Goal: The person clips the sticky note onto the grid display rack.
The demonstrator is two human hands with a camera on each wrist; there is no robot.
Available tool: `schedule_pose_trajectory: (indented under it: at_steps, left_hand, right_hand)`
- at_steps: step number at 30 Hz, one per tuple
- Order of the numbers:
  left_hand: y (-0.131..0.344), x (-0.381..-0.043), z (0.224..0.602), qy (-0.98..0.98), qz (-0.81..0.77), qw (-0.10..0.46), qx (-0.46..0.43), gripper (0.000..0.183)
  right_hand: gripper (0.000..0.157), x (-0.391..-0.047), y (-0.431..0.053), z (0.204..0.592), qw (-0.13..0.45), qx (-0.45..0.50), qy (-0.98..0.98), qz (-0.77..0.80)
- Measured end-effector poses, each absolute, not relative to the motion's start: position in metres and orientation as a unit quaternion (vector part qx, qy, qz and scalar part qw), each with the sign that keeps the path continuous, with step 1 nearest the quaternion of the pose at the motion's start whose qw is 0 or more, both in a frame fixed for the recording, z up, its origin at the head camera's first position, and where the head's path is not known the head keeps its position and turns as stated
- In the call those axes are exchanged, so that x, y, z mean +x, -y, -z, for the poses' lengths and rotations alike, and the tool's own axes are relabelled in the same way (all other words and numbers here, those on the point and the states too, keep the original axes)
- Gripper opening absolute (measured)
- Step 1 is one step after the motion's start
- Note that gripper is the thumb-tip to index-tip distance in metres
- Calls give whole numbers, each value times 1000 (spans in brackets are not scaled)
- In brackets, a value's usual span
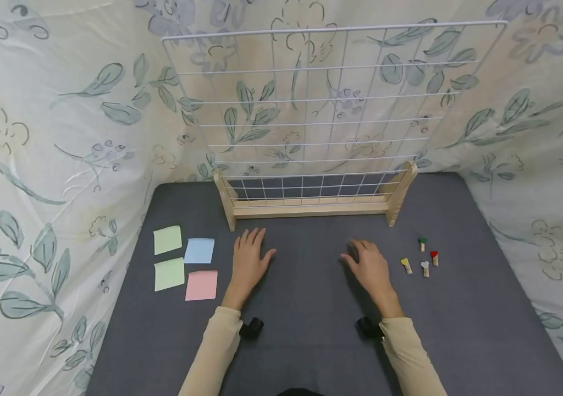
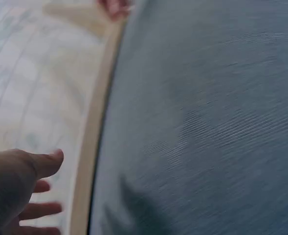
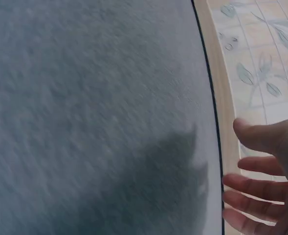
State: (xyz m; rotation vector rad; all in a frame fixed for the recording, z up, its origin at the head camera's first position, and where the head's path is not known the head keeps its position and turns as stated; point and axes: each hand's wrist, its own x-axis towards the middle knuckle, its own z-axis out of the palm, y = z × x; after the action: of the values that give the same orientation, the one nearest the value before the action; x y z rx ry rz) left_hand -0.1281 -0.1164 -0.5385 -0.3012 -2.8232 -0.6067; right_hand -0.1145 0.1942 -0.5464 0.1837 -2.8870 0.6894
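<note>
My left hand (image 1: 249, 261) is over the dark table just right of the sticky notes, fingers extended toward the rack and thumb spread; it holds nothing. My right hand (image 1: 369, 268) is left of the small clothespins, with loosely bent fingers around nothing. Left of the left hand lie a blue sticky note (image 1: 199, 251), a pink one (image 1: 201, 285) and two green ones (image 1: 167, 240). To the right are small wooden clothespins with green (image 1: 422, 244), red (image 1: 434, 258), yellow (image 1: 407, 265) and white (image 1: 425, 269) tops. Both wrist views show the hands with bare, parted fingers.
A white wire grid rack (image 1: 306, 100) stands upright at the back, its wooden base (image 1: 311, 209) resting on the dark tabletop (image 1: 311, 308). Floral cloth (image 1: 64, 165) hangs behind and at both sides. Black wrist cameras (image 1: 252, 328) sit at both cuffs.
</note>
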Motion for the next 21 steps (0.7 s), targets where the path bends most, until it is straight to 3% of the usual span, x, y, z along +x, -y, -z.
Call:
schedule_pose_trajectory:
  at_steps: [4, 8, 15, 21]
  left_hand:
    - [135, -131, 528, 946, 290, 116, -87, 39]
    - [157, -134, 519, 938, 324, 93, -73, 30]
    - [188, -136, 507, 933, 347, 61, -67, 29]
    - [210, -128, 512, 932, 354, 66, -45, 27]
  right_hand:
    - [35, -114, -207, 540, 108, 40, 959, -258]
    - [26, -115, -224, 535, 116, 19, 956, -268]
    - [18, -117, -252, 527, 101, -14, 957, -273]
    - [19, -113, -267, 524, 108, -40, 956, -269]
